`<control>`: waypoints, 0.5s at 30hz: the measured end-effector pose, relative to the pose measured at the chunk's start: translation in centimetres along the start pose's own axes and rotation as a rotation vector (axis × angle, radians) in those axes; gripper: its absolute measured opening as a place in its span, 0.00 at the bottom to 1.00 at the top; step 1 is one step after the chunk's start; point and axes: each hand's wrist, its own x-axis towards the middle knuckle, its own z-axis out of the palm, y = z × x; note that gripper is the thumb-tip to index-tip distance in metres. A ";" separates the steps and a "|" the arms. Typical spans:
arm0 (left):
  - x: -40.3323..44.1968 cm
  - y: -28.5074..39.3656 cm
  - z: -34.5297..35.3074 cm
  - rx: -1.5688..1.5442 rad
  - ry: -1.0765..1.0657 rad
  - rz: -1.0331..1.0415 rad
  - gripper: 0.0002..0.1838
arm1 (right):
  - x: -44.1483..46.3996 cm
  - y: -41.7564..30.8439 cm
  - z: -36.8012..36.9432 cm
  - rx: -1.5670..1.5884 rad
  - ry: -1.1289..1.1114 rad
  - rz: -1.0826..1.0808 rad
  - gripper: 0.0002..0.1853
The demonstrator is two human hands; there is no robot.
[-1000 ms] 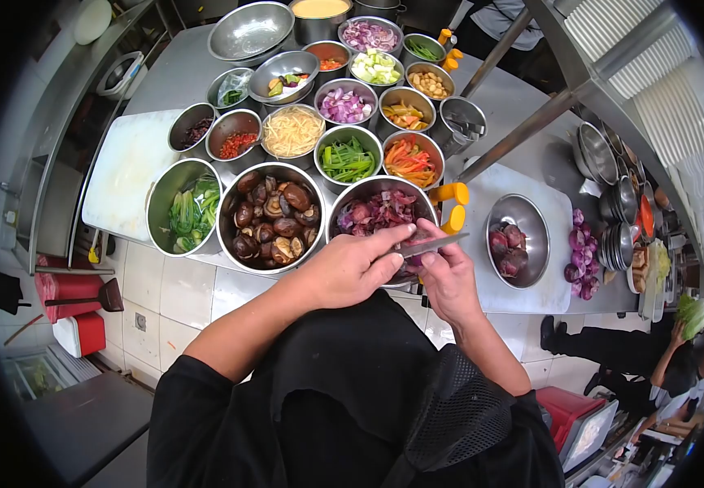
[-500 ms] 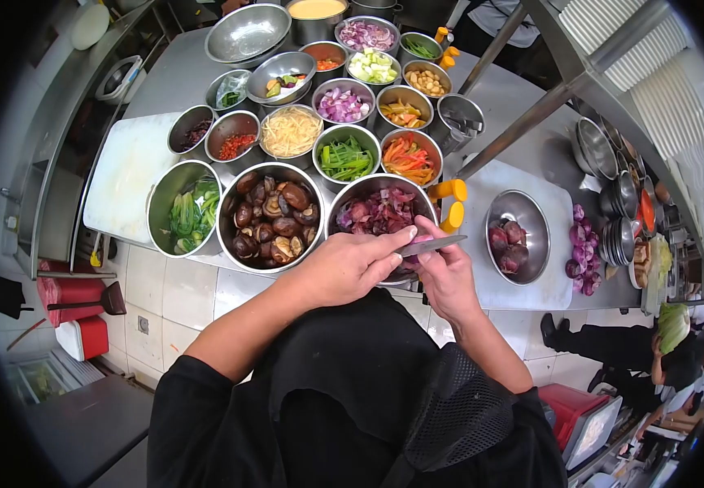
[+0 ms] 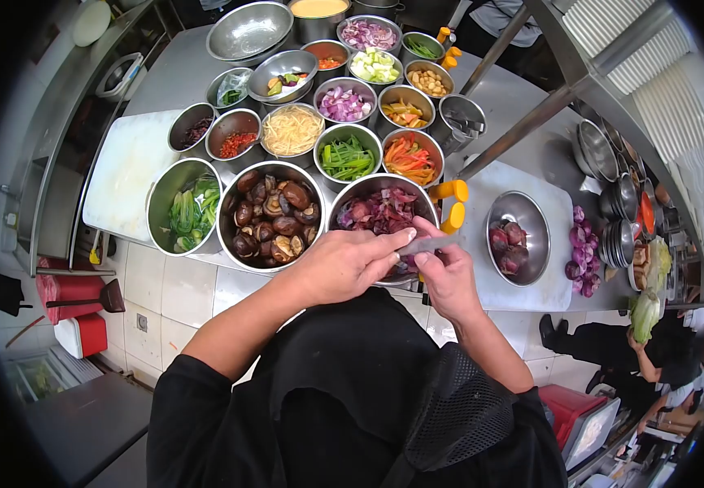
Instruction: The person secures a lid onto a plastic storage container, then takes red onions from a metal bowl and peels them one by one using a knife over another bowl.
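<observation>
My left hand (image 3: pixel 356 259) is closed on a small knife, its blade (image 3: pixel 437 243) blurred and pointing right across my right fingers; the handle is hidden. Closed beside it, my right hand (image 3: pixel 449 272) holds a red onion, mostly covered by fingers and blade. Both hands are over the front rim of a steel pot (image 3: pixel 337 213) holding dark red onion skins (image 3: pixel 380 210). Right of them, a steel bowl (image 3: pixel 535 215) with several peeled red onions (image 3: pixel 508 246) rests on a white cutting board (image 3: pixel 482 281).
A pot of mushrooms (image 3: pixel 274 215) and one of leafy greens (image 3: pixel 193 211) stand to the left. Several containers of cut vegetables are behind, including green strips (image 3: pixel 348 159). Unpeeled red onions (image 3: pixel 584 252) lie right. Yellow handles (image 3: pixel 452 217) jut beside the pot. A co-worker holds a green vegetable (image 3: pixel 645 315).
The knife blade has shifted slightly left and become blurred, while both hands stay over the pot. At the right, the co-worker's green vegetable has moved left and tilted.
</observation>
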 end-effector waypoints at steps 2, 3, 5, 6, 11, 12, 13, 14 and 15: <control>0.1 -1.4 1.0 -0.098 0.093 0.060 0.21 | 0.0 -0.1 0.0 0.012 -0.001 0.016 0.28; 0.4 -1.2 0.9 -0.147 0.138 0.090 0.21 | 0.1 -0.1 -0.1 0.031 -0.007 0.032 0.28; 0.6 -0.4 -0.2 -0.340 -0.011 -0.144 0.21 | 0.2 -0.1 -0.1 0.065 -0.010 0.048 0.28; 0.7 0.1 -0.7 -0.435 -0.086 -0.262 0.20 | 0.2 0.0 -0.1 0.080 -0.007 0.049 0.27; 0.4 0.8 -0.6 -0.301 -0.039 -0.157 0.19 | 0.5 0.6 -0.6 0.057 -0.007 0.028 0.27; 0.4 1.1 -0.8 -0.273 -0.053 -0.151 0.19 | 0.5 0.6 -0.7 0.019 -0.005 0.026 0.26; 0.5 0.5 -0.5 -0.205 -0.013 -0.083 0.19 | 0.6 0.6 -0.8 -0.020 -0.003 0.023 0.26; 0.5 -0.5 0.2 -0.137 0.027 -0.015 0.19 | 0.6 0.6 -0.8 -0.025 -0.013 0.007 0.27; 0.6 -1.0 0.4 -0.069 0.068 0.053 0.19 | 0.6 0.7 -0.8 -0.030 -0.024 -0.008 0.28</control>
